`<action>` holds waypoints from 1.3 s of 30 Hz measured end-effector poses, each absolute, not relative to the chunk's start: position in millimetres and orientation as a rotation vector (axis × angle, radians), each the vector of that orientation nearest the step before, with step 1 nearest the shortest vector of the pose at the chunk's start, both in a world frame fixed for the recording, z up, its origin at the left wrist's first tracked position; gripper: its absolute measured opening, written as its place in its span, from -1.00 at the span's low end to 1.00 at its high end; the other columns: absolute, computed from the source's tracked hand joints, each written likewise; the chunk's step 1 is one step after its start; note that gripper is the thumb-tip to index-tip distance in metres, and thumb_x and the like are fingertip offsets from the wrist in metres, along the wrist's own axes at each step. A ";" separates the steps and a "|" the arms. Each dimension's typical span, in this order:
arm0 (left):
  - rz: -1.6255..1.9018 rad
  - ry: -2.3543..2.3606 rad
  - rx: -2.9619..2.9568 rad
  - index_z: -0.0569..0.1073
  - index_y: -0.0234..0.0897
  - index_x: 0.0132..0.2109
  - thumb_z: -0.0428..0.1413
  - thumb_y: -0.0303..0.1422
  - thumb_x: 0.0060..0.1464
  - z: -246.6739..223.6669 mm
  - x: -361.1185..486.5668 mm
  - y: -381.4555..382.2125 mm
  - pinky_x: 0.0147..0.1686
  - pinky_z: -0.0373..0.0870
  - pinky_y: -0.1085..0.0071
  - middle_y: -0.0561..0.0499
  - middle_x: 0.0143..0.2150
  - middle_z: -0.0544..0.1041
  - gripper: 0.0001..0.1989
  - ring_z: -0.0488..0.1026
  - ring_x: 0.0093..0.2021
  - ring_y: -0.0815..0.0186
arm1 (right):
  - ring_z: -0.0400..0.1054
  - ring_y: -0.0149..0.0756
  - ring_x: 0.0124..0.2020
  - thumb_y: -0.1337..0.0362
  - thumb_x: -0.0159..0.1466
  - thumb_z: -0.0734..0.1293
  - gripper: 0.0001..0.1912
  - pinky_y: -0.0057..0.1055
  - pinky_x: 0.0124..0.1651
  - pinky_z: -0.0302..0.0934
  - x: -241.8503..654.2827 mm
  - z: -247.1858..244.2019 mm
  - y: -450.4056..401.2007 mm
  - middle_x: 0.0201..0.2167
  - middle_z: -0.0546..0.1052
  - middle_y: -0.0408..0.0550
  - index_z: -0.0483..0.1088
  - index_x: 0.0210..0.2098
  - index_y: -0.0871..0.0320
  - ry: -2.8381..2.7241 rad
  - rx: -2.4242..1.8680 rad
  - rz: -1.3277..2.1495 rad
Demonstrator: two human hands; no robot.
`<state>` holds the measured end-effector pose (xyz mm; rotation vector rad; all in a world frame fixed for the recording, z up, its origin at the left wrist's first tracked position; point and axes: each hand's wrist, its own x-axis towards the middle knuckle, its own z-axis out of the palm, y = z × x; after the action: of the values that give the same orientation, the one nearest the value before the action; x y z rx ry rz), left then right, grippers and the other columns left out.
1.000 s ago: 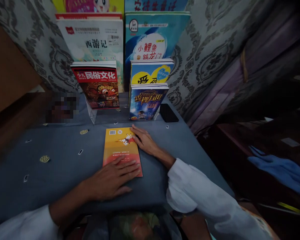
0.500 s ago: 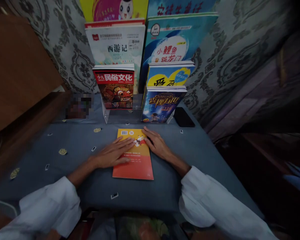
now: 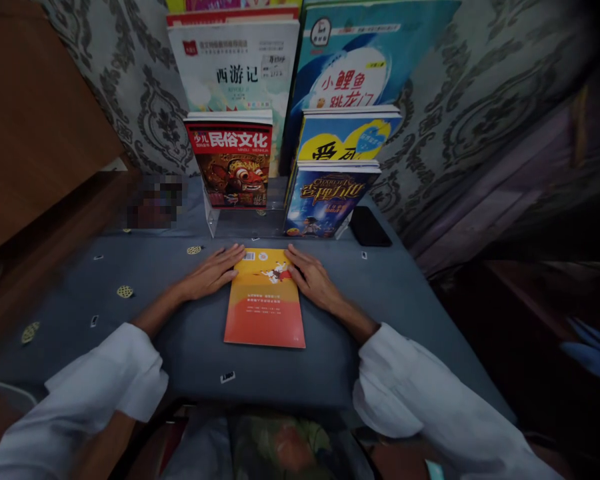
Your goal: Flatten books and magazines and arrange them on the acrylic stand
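Observation:
A thin book point(image 3: 265, 313) with a yellow-to-orange back cover lies flat on the cloth-covered table, its barcode at the far left corner and its print upside down to me. At the book's left edge rests my left hand point(image 3: 211, 272), open, fingers stretched toward the upper left corner and thumb against the side. Opposite it, my right hand point(image 3: 314, 279) lies open along the right edge, with fingertips on the upper right corner. Neither hand is wrapped round the book.
Behind the book stands a clear acrylic rack point(image 3: 250, 223) with several upright books, among them a red-and-black one point(image 3: 235, 167) and a dark blue one point(image 3: 327, 200). A black phone point(image 3: 370, 227) lies right of the rack. A brown wooden panel point(image 3: 40, 127) borders the left side of the patterned tablecloth point(image 3: 180, 360).
My left hand has moved off the middle of the cover to the book's left edge. The right hand stays at the right edge. The view has tipped slightly downward.

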<state>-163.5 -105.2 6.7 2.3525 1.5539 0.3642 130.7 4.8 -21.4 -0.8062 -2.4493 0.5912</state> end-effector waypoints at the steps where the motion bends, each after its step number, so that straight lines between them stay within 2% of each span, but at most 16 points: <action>1: 0.369 1.544 2.360 -0.05 -0.22 0.48 -0.35 -0.04 0.44 7.5 -162.3 -111.7 0.45 -0.17 0.08 -0.07 0.52 -0.06 -0.38 -0.19 0.52 0.24 | 0.20 -0.02 0.36 0.18 0.43 0.11 -0.48 0.08 0.35 0.10 130.3 -21.5 4.7 0.36 0.27 0.20 0.29 0.30 0.21 -2.448 -0.806 0.591; 9: 0.318 1.472 2.403 -0.17 -0.05 0.49 -0.28 -0.14 0.46 18.5 -143.6 -172.8 0.45 -0.15 0.08 0.01 0.51 -0.01 -0.45 -0.12 0.51 0.26 | 0.13 -0.07 0.39 0.19 0.43 0.11 -0.48 0.05 0.39 0.07 131.1 -23.0 4.5 0.38 0.25 0.09 0.27 0.33 0.13 -2.448 -0.789 0.600; 13: 0.279 1.447 2.460 -0.26 -0.03 0.50 -0.23 -0.19 0.46 22.0 -133.6 -203.8 0.46 -0.15 0.10 0.01 0.51 -0.02 -0.42 -0.08 0.50 0.26 | 0.10 -0.04 0.41 0.20 0.42 0.10 -0.47 0.07 0.41 0.02 129.7 -24.4 4.4 0.38 0.24 0.15 0.27 0.32 0.21 -2.445 -0.778 0.606; 17: 0.247 1.430 2.505 -0.31 -0.05 0.50 -0.21 -0.23 0.46 21.1 -125.9 -233.5 0.45 -0.11 0.08 -0.02 0.51 -0.02 -0.38 -0.04 0.49 0.22 | 0.09 0.00 0.41 0.19 0.42 0.11 -0.48 0.08 0.42 0.00 128.8 -23.9 8.7 0.38 0.24 0.15 0.29 0.30 0.20 -2.437 -0.769 0.633; 23: 0.260 1.474 2.528 -0.26 -0.07 0.50 -0.16 -0.25 0.44 21.1 -115.7 -258.3 0.45 -0.07 0.11 -0.02 0.50 0.04 -0.37 0.03 0.47 0.23 | 0.01 0.01 0.44 0.23 0.42 0.14 -0.54 0.24 0.40 -0.07 122.7 -5.3 -26.6 0.36 0.29 0.07 0.32 0.27 0.11 -2.458 -0.808 0.567; 26: 0.266 1.507 2.544 -0.23 -0.07 0.50 -0.15 -0.27 0.44 18.7 -114.0 -260.5 0.44 -0.04 0.10 -0.03 0.49 0.07 -0.38 0.07 0.46 0.22 | -0.02 -0.07 0.46 0.26 0.45 0.11 -0.52 0.13 0.44 -0.09 115.7 9.2 -83.9 0.38 0.26 0.07 0.24 0.33 0.10 -2.521 -0.578 0.574; 29: 0.319 1.513 2.591 -0.22 -0.09 0.50 -0.14 -0.30 0.43 13.9 -114.8 -260.0 0.43 0.00 0.06 -0.06 0.46 0.15 -0.38 0.15 0.43 0.19 | -0.07 -0.09 0.47 0.18 0.45 0.17 -0.40 -0.01 0.46 -0.05 110.1 16.7 -137.7 0.42 0.16 0.17 0.07 0.41 0.22 -2.638 -0.339 0.635; 31: 0.356 1.508 2.617 -0.22 -0.11 0.50 -0.13 -0.32 0.42 12.0 -114.9 -259.1 0.42 0.02 0.05 -0.08 0.45 0.18 -0.37 0.17 0.42 0.18 | -0.13 -0.07 0.48 0.15 0.42 0.23 -0.32 -0.02 0.47 -0.07 110.7 15.3 -156.5 0.43 0.12 0.24 0.01 0.43 0.29 -2.676 -0.323 0.621; 35: 0.355 1.502 2.617 -0.18 -0.10 0.50 -0.13 -0.33 0.42 14.6 -112.1 -257.6 0.41 0.05 0.08 -0.06 0.45 0.16 -0.38 0.16 0.43 0.21 | -0.16 0.02 0.48 0.15 0.39 0.30 -0.25 0.04 0.46 -0.06 126.8 3.2 -154.0 0.42 0.09 0.34 0.00 0.42 0.35 -2.708 -0.445 0.532; 39: 0.381 1.511 2.614 -0.12 -0.12 0.49 -0.11 -0.33 0.42 17.7 -110.2 -257.6 0.43 0.00 0.12 -0.05 0.45 0.17 -0.40 0.13 0.44 0.23 | -0.16 0.05 0.48 0.17 0.38 0.32 -0.22 0.09 0.45 -0.03 152.0 -4.5 -136.4 0.43 0.09 0.32 -0.05 0.44 0.31 -2.695 -0.540 0.448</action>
<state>-110.2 -257.6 17.7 2.6144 1.5108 0.3810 152.0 -136.4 -4.5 -0.5396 -2.6947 0.4478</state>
